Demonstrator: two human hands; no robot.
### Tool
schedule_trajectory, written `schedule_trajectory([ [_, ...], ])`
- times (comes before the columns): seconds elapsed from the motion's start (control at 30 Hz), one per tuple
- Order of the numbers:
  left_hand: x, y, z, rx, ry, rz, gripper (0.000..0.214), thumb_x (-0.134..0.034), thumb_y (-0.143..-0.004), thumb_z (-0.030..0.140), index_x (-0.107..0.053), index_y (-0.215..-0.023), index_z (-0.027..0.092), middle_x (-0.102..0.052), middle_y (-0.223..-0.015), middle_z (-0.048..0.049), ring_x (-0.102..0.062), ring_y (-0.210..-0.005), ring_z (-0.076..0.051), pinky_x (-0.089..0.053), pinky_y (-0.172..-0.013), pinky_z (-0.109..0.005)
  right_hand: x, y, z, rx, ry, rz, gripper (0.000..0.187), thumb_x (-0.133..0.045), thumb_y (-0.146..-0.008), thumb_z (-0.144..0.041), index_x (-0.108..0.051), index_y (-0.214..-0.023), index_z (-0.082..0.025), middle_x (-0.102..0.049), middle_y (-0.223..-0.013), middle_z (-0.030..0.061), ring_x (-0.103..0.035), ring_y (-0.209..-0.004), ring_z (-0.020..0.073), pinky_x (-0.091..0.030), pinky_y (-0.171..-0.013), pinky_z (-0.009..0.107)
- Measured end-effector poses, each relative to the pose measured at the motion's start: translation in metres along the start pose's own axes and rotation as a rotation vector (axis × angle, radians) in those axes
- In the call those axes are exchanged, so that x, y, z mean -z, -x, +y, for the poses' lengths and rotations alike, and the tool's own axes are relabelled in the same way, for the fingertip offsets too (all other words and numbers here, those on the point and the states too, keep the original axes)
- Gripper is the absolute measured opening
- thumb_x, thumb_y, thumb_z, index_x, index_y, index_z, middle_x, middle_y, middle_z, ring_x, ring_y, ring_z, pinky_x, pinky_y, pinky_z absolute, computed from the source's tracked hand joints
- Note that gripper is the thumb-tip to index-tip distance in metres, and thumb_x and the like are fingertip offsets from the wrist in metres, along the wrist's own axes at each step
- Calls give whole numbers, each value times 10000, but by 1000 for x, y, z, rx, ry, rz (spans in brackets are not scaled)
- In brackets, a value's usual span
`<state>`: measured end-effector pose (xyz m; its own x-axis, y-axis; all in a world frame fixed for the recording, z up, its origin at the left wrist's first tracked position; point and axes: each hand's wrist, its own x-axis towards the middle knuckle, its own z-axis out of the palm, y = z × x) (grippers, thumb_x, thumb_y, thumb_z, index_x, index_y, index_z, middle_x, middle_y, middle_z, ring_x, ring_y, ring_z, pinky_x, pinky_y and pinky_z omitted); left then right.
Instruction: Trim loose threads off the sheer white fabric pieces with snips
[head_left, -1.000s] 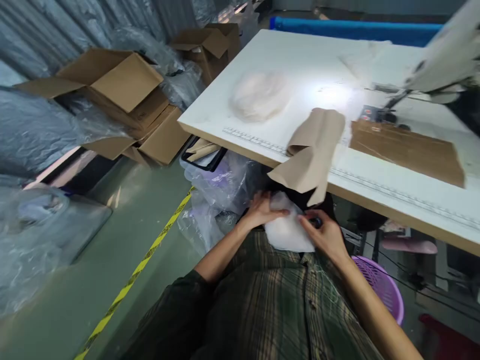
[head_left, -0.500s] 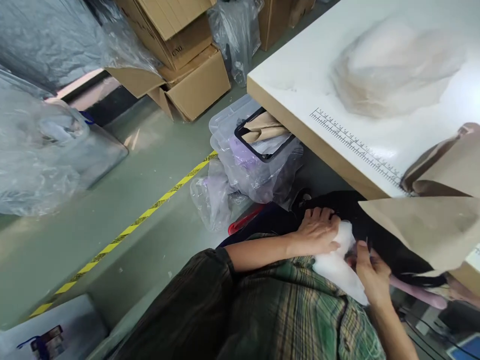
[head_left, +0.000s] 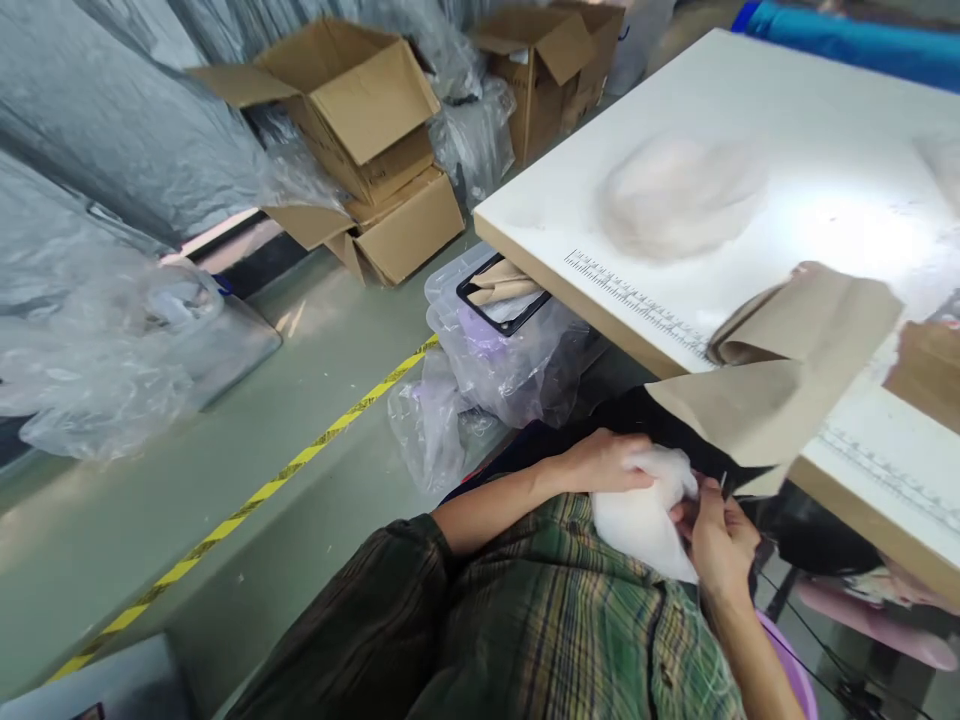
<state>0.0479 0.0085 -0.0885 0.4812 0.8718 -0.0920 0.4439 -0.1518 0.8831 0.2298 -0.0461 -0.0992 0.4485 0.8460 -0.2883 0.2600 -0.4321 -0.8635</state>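
Observation:
A soft white piece of fluffy fabric lies bunched in my lap against the green plaid shirt. My left hand is closed on its upper left side, fingers gripping the cloth. On the other side, my right hand is closed in a pinch near the fabric's right edge. From between its thumb and fingers a thin needle-like tool sticks up; its lower end is hidden. Just above the right hand, brown paper hangs over the table edge.
The white table has printed rulers and a translucent bundle on top. Beneath its left corner stands a plastic-wrapped bin. Open cardboard boxes stand beyond, and yellow tape crosses the floor. A purple tub is at lower right.
The view has shifted, showing more of the table and the purple tub. Both hands stay at the white fabric; the left hand's fingers have closed further into it.

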Motion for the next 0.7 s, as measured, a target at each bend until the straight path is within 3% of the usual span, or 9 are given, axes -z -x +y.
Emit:
schedule_trajectory([
  [0.1, 15, 7, -1, 132, 382, 172, 350, -743, -717, 396, -678, -972, 165, -731, -914, -56, -687, -850, -226, -541, -733, -301, -4, -7, 2, -12, -221, 46, 422, -582, -792, -590, -593, -842, -171, -530, -483, -38, -478, -437, 138, -391, -432, 255],
  [0.17, 34, 15, 0, 193, 622, 250, 475, -794, -646, 463, -676, -974, 140, -737, -916, -91, -693, -829, -242, -552, -707, -315, -6, -11, 5, -12, -314, 84, 423, -608, -772, -574, -602, -869, -162, -605, -594, -8, -455, -430, 114, -351, -413, 243],
  [0.2, 47, 20, 1, 193, 641, 264, 537, -799, -624, 506, -668, -996, 142, -738, -930, -100, -695, -821, -241, -557, -701, -316, -7, -13, 7, -14, -351, 104, 438, -612, -761, -577, -609, -886, -157, -641, -669, 14, -440, -426, 101, -329, -404, 237],
  [0.3, 98, 38, 13, 230, 652, 393, 668, -844, -528, 529, -656, -1060, 172, -740, -920, -78, -698, -789, -232, -566, -676, -318, -8, -13, 12, -34, -398, 143, 478, -601, -744, -596, -616, -902, -145, -674, -770, 50, -404, -417, 83, -290, -391, 232],
  [0.43, 186, 46, 47, 118, 474, 534, 632, -877, -467, 504, -682, -965, 168, -737, -833, -43, -691, -712, -213, -577, -621, -318, -8, -7, 7, -39, -300, 145, 540, -572, -733, -643, -638, -871, -124, -626, -636, 32, -413, -421, 100, -308, -409, 250],
  [0.57, 268, 8, 96, -42, 140, 480, 512, -818, -619, 458, -666, -979, 128, -722, -826, -18, -667, -718, -169, -565, -670, -336, -8, -5, -1, -45, -208, 137, 592, -532, -736, -686, -654, -853, -118, -587, -564, 23, -433, -424, 121, -349, -426, 271],
  [0.7, 315, -68, 138, -125, -55, 303, 413, -764, -711, 331, -642, -1021, 87, -707, -899, -25, -694, -845, -237, -541, -768, -433, -10, -8, 7, -22, -203, 115, 574, -518, -765, -676, -659, -836, -124, -592, -561, 28, -453, -428, 136, -366, -430, 278],
])
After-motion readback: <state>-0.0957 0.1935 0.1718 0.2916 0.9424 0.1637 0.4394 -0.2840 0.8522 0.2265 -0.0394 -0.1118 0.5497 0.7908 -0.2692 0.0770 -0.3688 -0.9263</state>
